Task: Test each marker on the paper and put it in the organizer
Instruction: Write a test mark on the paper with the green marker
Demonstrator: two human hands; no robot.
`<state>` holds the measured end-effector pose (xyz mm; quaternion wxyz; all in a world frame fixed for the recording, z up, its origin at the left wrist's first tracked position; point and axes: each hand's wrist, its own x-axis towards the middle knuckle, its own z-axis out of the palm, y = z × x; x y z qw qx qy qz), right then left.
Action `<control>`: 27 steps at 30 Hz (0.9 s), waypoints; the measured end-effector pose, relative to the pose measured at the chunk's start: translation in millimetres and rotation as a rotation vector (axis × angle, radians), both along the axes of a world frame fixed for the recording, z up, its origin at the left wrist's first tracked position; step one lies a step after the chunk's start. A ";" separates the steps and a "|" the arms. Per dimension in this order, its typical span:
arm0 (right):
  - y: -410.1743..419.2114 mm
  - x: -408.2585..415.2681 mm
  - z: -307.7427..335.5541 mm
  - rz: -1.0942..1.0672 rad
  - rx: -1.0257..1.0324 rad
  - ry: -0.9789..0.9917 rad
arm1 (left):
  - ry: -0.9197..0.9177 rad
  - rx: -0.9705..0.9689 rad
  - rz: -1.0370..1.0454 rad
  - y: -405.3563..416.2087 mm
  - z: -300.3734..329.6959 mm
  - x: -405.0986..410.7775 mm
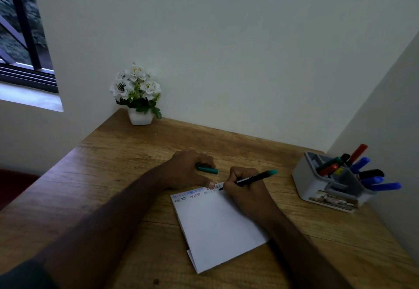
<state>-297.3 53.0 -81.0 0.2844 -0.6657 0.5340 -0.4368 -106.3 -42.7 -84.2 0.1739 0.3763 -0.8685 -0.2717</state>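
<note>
Pale walls meet in a corner behind a wooden desk [118,175], with a window [22,39] at about ten o'clock and a pot of white flowers [137,94] at eleven, against the wall. Moving rightward, the left hand [188,170] rests near the centre of the desk at the paper's upper edge, its fingers curled round a green cap [207,170] while the thumb presses the sheet down. Just below, the paper [217,227] lies toward six o'clock, a thin, floppy sheet that would slide without that thumb; its top edge carries rows of small test lettering. Beside it the right hand [246,188] pinches a black marker with a green end [254,178] low on the barrel, tip on the paper's upper right corner. The marker looks light, rigid and smooth, so a grip near the tip suits writing, while mid-barrel would probably serve better for dropping it in a slot. At three o'clock, well apart, the grey organizer [317,188] already holds red, blue, black and green markers, leaning.
</note>
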 end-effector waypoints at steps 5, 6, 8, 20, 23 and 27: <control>-1.2 -0.2 -2.0 0.000 -0.013 0.050 | 0.009 -0.002 0.013 -0.6 -1.3 -0.3; -1.4 -0.2 -2.5 0.001 -0.016 0.061 | 0.009 -0.002 0.013 -0.7 -1.5 -0.5; -1.8 -0.5 -2.8 -0.003 -0.020 0.069 | 0.012 -0.002 0.010 -1.4 -1.9 -0.8; -1.8 -1.9 -2.8 -0.024 -0.025 0.036 | 0.013 -0.029 0.023 3.5 1.9 -1.8; -2.8 -2.1 -4.1 -0.035 -0.017 0.027 | 0.004 -0.039 0.023 4.4 3.6 -1.9; -2.5 -1.0 -4.1 -0.028 -0.012 0.049 | 0.015 -0.037 0.021 5.9 5.2 -2.0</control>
